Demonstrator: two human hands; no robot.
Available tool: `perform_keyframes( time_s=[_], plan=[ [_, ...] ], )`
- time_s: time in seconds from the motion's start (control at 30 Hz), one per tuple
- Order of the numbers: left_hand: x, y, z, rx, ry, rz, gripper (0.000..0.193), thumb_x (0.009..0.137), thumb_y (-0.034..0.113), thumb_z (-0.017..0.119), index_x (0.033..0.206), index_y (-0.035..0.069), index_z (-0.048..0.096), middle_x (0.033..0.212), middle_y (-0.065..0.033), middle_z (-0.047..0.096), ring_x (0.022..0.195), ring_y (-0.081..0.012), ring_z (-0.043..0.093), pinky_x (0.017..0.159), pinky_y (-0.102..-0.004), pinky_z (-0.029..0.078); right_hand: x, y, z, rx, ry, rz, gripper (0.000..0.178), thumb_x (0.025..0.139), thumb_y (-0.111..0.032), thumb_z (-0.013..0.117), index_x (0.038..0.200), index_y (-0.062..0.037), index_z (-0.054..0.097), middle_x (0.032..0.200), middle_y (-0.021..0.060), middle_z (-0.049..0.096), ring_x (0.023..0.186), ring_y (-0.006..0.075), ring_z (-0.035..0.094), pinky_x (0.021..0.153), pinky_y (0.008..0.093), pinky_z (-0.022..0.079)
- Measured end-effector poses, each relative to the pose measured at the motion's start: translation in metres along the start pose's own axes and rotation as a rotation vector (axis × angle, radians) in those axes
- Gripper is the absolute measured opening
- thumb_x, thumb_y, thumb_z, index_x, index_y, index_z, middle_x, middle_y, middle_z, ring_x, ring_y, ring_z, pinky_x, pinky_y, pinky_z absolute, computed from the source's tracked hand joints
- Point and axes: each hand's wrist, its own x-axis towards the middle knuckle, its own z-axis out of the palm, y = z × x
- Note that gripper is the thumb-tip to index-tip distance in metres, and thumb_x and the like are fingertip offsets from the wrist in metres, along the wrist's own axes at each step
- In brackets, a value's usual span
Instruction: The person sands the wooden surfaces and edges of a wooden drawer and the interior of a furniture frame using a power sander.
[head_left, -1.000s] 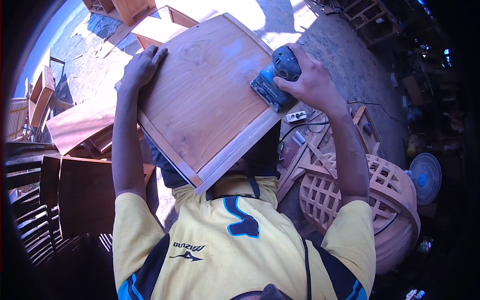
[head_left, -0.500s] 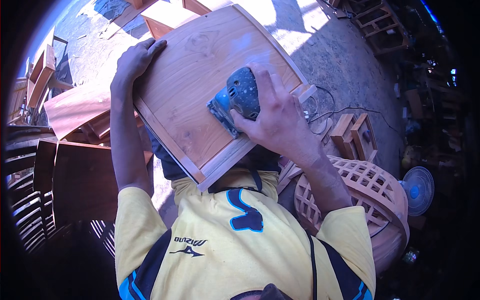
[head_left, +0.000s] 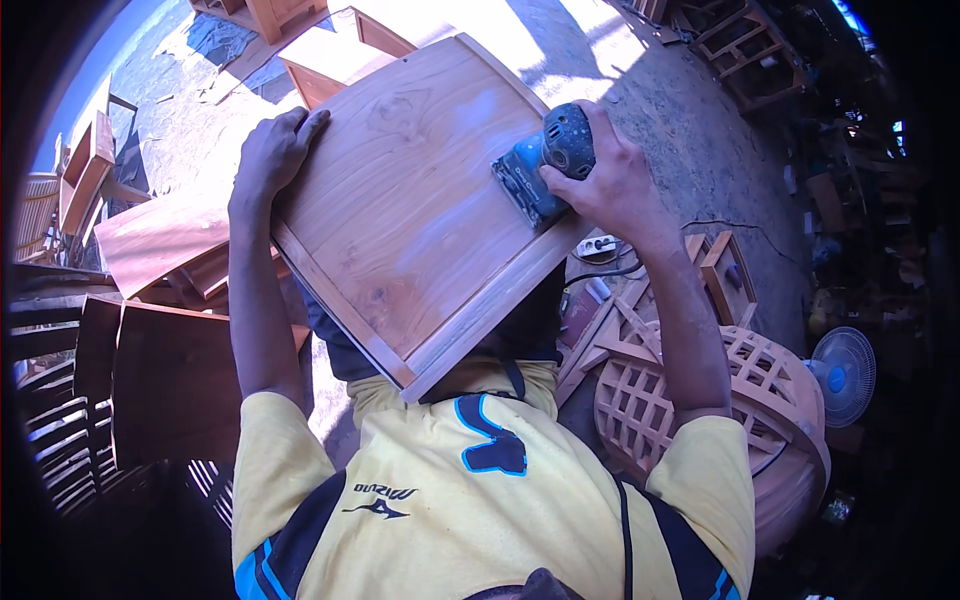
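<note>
A framed wooden panel [head_left: 400,210] with a visible grain rests tilted across my lap. My left hand [head_left: 277,150] is closed over its upper left edge, thumb lying on the face. In my right hand [head_left: 617,182] is a blue and dark electric sander [head_left: 540,175], the fingers wrapped round its rounded top. The sander's flat pad sits against the panel near its right edge. Pale streaks mark the wood left of the sander. The undersides of the panel and the fingertips behind its edge are hidden.
A power strip [head_left: 597,246] with a cable lies right of the panel. Nearby are a lattice wooden piece [head_left: 640,400], a fan [head_left: 842,375] and a small wooden frame [head_left: 728,275]. Reddish boards [head_left: 165,235] and a dark wooden panel [head_left: 190,385] stand at left.
My right hand has slid the sander up and right across the panel toward its right edge. The panel has shifted slightly lower in view, with my left hand still on its edge.
</note>
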Motion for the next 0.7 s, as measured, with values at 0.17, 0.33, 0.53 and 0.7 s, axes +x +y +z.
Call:
perform_keyframes(
  time_s=[0.17, 0.33, 0.53, 0.7],
  plan=[
    [0.002, 0.007, 0.004, -0.013, -0.007, -0.017, 0.056, 0.109, 0.056, 0.051, 0.112, 0.008, 0.08, 0.1, -0.0197, 0.08, 0.089, -0.0366, 0.076, 0.088, -0.0474, 0.057, 0.013, 0.005, 0.006, -0.056, 0.058, 0.034, 0.076, 0.086, -0.035, 0.084, 0.147, -0.0051, 0.048, 0.108, 0.0257, 0.073, 0.102, 0.0442, 0.076, 0.094, 0.052, 0.059],
    [0.004, 0.005, 0.005, 0.023, 0.003, 0.014, 0.057, 0.108, 0.058, 0.052, 0.112, 0.008, 0.079, 0.099, -0.0201, 0.079, 0.088, -0.0361, 0.076, 0.087, -0.048, 0.057, -0.016, -0.049, 0.021, 0.051, -0.017, -0.166, 0.079, 0.085, -0.028, 0.084, 0.15, -0.008, 0.044, 0.114, 0.0277, 0.067, 0.104, 0.0476, 0.073, 0.092, 0.0531, 0.06],
    [0.004, 0.0, 0.005, 0.029, -0.023, -0.015, 0.067, 0.105, 0.067, 0.053, 0.108, 0.005, 0.077, 0.094, -0.0217, 0.078, 0.086, -0.0373, 0.076, 0.084, -0.0475, 0.057, 0.025, -0.017, 0.014, -0.003, -0.044, -0.098, 0.079, 0.085, -0.035, 0.084, 0.15, -0.0096, 0.047, 0.114, 0.0254, 0.07, 0.104, 0.0457, 0.074, 0.096, 0.0528, 0.059],
    [0.006, 0.0, 0.005, 0.072, -0.049, -0.021, 0.076, 0.099, 0.077, 0.053, 0.107, 0.006, 0.077, 0.093, -0.0207, 0.079, 0.084, -0.036, 0.076, 0.084, -0.0469, 0.057, 0.016, 0.002, -0.004, -0.081, -0.082, -0.078, 0.079, 0.085, -0.041, 0.083, 0.149, -0.0095, 0.049, 0.113, 0.0253, 0.072, 0.105, 0.0445, 0.074, 0.097, 0.0525, 0.059]
  ],
)
